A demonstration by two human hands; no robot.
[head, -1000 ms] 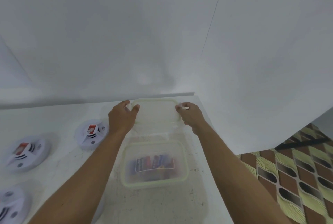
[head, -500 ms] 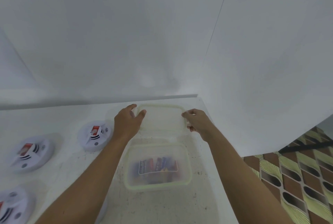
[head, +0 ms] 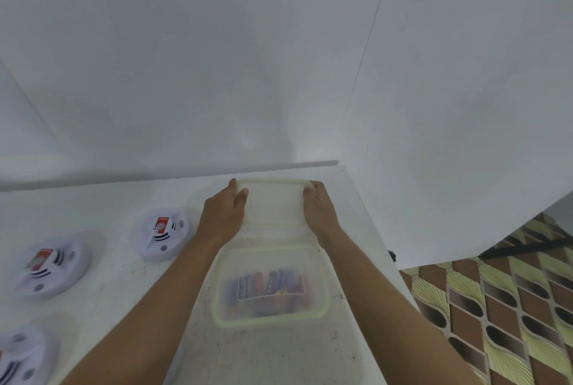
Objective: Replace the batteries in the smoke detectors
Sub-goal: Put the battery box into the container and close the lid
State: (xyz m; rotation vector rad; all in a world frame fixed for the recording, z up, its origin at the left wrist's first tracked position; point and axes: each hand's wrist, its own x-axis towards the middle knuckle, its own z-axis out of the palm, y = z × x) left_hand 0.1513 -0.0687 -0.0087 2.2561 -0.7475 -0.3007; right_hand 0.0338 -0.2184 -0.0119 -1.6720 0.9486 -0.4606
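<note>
L hand (head: 221, 217) & R hand (head: 319, 214) are gripping lid (head: 274, 201) on far tabletop (head: 108, 276), fingers (head: 242, 197) clamping its ends, long axis left-right. Batteries (head: 269, 287) are lying in container (head: 269, 321) just nearer, pointing near-far; smoke detectors (head: 161, 234) sitting left.

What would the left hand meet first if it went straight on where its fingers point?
Likely the wall behind the table: the left hand, holding the lid, points away across a bare strip. Depth is unclear.
</note>
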